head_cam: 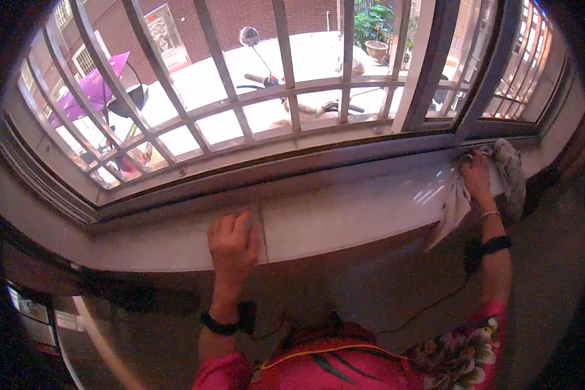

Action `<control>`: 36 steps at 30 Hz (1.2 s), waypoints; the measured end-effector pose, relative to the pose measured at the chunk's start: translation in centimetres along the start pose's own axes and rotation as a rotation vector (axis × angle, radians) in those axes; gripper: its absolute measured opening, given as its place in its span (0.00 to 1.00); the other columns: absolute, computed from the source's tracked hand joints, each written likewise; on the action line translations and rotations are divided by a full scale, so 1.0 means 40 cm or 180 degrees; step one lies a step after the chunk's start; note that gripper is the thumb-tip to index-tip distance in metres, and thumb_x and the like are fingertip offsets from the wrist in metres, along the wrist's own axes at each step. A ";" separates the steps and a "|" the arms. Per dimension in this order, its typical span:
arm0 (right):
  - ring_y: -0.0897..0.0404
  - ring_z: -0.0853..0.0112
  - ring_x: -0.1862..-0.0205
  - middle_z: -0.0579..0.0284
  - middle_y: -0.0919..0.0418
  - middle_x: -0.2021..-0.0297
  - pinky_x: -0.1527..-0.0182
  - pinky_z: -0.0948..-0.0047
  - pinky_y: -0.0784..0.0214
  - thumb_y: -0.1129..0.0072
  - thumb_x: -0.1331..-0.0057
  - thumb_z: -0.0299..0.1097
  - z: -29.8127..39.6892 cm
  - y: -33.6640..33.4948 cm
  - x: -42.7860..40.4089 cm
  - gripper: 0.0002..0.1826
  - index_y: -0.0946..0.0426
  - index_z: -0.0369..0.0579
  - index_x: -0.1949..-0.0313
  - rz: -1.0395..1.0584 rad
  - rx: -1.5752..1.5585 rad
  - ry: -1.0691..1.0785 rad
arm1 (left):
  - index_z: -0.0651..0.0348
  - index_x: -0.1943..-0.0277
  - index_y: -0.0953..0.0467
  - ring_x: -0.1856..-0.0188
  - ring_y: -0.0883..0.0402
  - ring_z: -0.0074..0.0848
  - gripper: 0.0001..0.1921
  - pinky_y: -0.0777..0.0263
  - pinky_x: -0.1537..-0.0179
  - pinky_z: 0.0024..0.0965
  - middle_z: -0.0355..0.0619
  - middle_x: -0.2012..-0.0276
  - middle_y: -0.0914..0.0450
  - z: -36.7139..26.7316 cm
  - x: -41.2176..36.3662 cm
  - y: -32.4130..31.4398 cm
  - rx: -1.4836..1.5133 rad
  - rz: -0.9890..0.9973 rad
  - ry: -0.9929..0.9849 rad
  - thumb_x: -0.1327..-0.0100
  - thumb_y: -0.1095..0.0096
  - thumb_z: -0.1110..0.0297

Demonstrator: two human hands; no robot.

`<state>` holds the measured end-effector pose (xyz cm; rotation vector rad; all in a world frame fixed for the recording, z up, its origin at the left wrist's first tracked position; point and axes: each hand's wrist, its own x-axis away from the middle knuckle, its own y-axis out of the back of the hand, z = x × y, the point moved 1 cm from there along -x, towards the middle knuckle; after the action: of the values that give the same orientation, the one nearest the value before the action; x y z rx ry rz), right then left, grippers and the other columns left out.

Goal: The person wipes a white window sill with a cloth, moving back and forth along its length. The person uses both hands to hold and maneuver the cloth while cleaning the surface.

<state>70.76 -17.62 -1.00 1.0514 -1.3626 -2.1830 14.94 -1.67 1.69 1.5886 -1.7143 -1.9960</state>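
In the head view my left hand [235,241] rests on the tiled windowsill [341,209], its fingers curled beside a tile joint; whether it holds anything is hidden. At the sill's right part, by the lower window frame, my right hand [477,176] is closed on a crumpled cloth [452,195], whose pale end hangs over the sill's front edge. A grey patterned cloth [509,168] lies just right of this hand; I cannot tell whether the two are one piece. Both wrists wear black bands.
Metal bars [229,105] stand beyond the sliding window frame [431,73]. Outside are a scooter [312,107], a purple umbrella [90,92] and a potted plant [376,48]. Thin cords run from the wristbands across my front.
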 end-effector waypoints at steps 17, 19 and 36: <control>0.30 0.47 0.50 0.43 0.29 0.52 0.46 0.50 0.37 0.46 0.42 0.46 0.423 0.058 0.225 0.25 0.29 0.39 0.51 0.0244 0.0562 0.0896 | 0.54 0.58 0.24 0.58 0.28 0.39 0.12 0.36 0.57 0.44 0.44 0.64 0.26 -0.009 -0.013 0.005 -0.0063 -0.0087 -0.0387 0.45 0.39 0.64; 0.31 0.47 0.48 0.42 0.30 0.51 0.44 0.52 0.40 0.46 0.43 0.45 0.508 0.062 0.273 0.24 0.29 0.41 0.52 0.0076 0.0185 0.0860 | 0.54 0.58 0.24 0.58 0.28 0.38 0.12 0.36 0.58 0.43 0.44 0.65 0.26 -0.005 -0.011 -0.003 0.0072 -0.0120 -0.0455 0.45 0.39 0.64; 0.32 0.51 0.46 0.48 0.32 0.46 0.41 0.46 0.46 0.47 0.42 0.47 1.031 0.001 0.525 0.27 0.33 0.45 0.46 0.0369 -0.0376 0.2528 | 0.59 0.42 0.31 0.47 0.29 0.42 0.22 0.39 0.45 0.44 0.53 0.48 0.27 0.023 0.000 -0.008 0.1166 -0.0595 -0.0423 0.35 0.47 0.58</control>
<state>26.08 -5.80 1.27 1.5132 -0.8790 -1.4654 14.45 -0.90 1.32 1.8198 -2.1598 -1.9954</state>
